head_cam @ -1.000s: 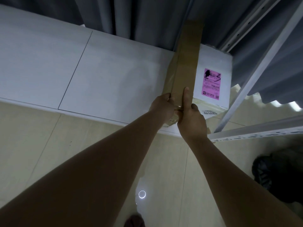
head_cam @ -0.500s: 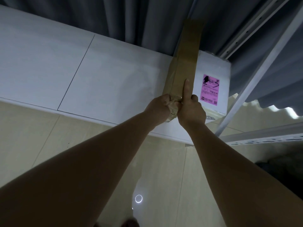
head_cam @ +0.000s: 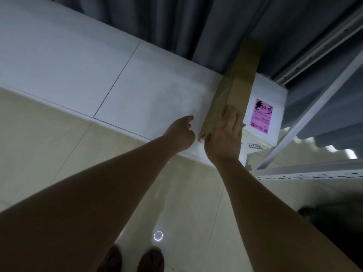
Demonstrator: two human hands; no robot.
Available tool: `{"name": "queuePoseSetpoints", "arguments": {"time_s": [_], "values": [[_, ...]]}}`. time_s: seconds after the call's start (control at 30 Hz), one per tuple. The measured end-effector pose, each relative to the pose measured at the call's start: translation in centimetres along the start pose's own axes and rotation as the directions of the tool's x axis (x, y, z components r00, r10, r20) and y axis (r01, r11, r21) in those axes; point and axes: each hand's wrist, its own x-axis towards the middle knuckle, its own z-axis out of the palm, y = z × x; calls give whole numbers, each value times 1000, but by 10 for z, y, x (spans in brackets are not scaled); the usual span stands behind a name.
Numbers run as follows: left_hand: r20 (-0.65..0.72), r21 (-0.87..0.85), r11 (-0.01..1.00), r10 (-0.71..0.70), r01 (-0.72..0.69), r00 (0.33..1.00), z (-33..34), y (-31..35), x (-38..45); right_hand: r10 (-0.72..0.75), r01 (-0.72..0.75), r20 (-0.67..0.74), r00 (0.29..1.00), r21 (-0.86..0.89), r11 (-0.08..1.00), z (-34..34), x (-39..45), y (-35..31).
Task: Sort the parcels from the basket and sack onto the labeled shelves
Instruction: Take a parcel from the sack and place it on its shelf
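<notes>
Placement is the step in hand: the long brown cardboard parcel (head_cam: 238, 85) lies on the white shelf (head_cam: 137, 83) beside a white box with a pink label (head_cam: 262, 116). Right hand (head_cam: 225, 132) rests flat on its near end, fingers straight; left hand (head_cam: 181, 132), loosely curled, grasps nothing. Next, I judge, comes fetching another parcel.

Long brown cardboard parcel (head_cam: 238, 83) lies on white shelf top (head_cam: 82, 61), far end up against grey curtain (head_cam: 176, 26). Just beside it, a white box (head_cam: 275, 99) w/ pink label (head_cam: 261, 115). Right hand (head_cam: 225, 134) flat on parcel's near end, fingers straight. Left hand (head_cam: 181, 132) loosely curled next to it, holding nothing. Metal rack upright (head_cam: 306, 118) at right.
</notes>
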Motion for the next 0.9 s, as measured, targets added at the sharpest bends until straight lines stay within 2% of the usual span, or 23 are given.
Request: {"name": "queuePoseSetpoints", "arguments": {"time_s": [0.1, 0.2, 0.3, 0.4, 0.53, 0.67, 0.9], "values": [[-102, 105, 994, 17, -6, 995, -30, -7, -24, -158, 157, 15, 987, 15, 987, -1, -17, -35], [-239, 219, 975, 19, 34, 971, -71, -19, -57, -299, 293, 42, 953, 107, 950, -18, -35, -79], [-322, 233, 966, -28, 108, 946, -118, -40, -101, -402, 366, 213, 890, 192, 911, -50, -62, -131], [-372, 172, 963, -133, 209, 919, -164, -56, -163, -446, 376, 298, 844, 265, 888, -90, -93, -185], [-434, 64, 954, -239, 294, 869, -225, -67, -265, -551, 421, 414, 724, 368, 829, -145, -139, -267], [-463, -91, 935, -345, 343, 817, -287, -88, -367, -636, 432, 472, 611, 475, 767, -192, -193, -350], [-562, -309, 875, -483, 372, 671, -384, -133, -524, -707, 411, 554, 440, 576, 706, -256, -290, -485]]}}
